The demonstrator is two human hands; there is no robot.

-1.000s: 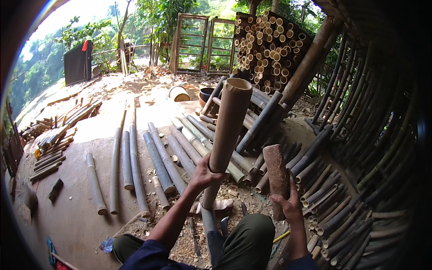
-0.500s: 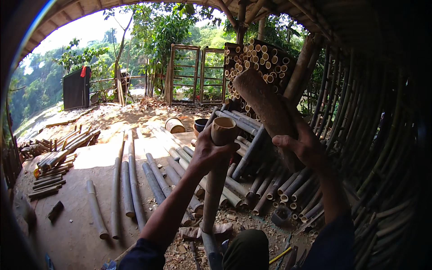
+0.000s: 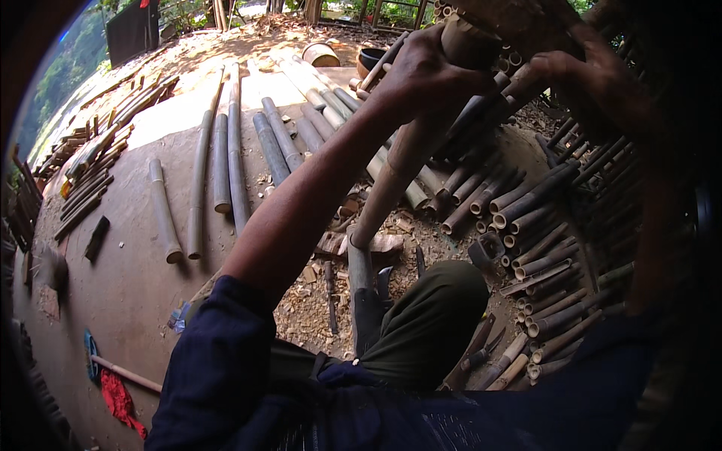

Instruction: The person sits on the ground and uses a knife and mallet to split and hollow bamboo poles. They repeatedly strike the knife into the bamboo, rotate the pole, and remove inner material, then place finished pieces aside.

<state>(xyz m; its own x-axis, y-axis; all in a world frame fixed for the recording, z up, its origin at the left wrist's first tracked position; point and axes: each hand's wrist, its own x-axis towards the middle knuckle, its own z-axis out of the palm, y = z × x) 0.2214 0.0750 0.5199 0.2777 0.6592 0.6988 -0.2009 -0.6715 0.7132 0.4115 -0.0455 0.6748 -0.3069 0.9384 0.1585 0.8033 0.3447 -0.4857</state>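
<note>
My left hand (image 3: 429, 75) is wrapped round the upper part of a thick bamboo tube (image 3: 398, 161), which stands tilted, its top leaning away to the right. The tube's lower end meets a darker grey bamboo piece (image 3: 360, 263) between my legs. In my right hand (image 3: 575, 86) is a heavy brown wooden block (image 3: 519, 26), held close beside the tube's top end. Whether the block touches the tube I cannot tell. Shadow hides part of my right hand and forearm.
Long bamboo poles (image 3: 198, 180) lie on the floor at left. Cut bamboo tubes (image 3: 541, 259) are piled at right. Among wood chips (image 3: 301, 308) lies a narrow dark tool (image 3: 330, 297). A red cloth (image 3: 120, 402) lies at lower left; a bucket (image 3: 321, 55) stands farther back.
The view has tipped downward, so both hands sit higher in it. The wooden block has come down from its raised position to beside the tube's top. Both hands keep their hold.
</note>
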